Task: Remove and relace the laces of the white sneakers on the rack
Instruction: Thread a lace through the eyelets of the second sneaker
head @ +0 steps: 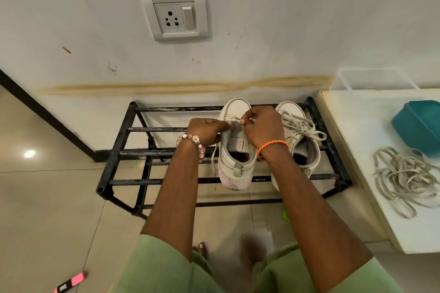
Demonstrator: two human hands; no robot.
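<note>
Head view, looking down at a black metal shoe rack [123, 143] against a white wall. Two white sneakers stand on its top bars, toes toward the wall. The left sneaker [234, 169] is almost bare of lacing; the right sneaker [295, 126] carries a loosely threaded lace.

Both hands meet over the front eyelets of the left sneaker. The left hand [206, 131], wrist ringed by a beaded bracelet [194, 141], has its fingers curled, the fingertips pinching a grey lace [234, 120] at the shoe's left edge. The right hand [262, 126], wearing an orange cord [272, 146], is likewise curled, thumb and forefinger pinching the same lace just beside the left hand's fingertips. A free length of lace hangs down the shoe's left side, past the rack's front bar.

The right hand and forearm hide the inner side of the right sneaker; which eyelet the lace passes through cannot be made out.

On the white worktop [352, 150] at right lies a heap of loose laces [404, 178], cut off by the frame edge, as is a teal tub [419, 123].
</note>
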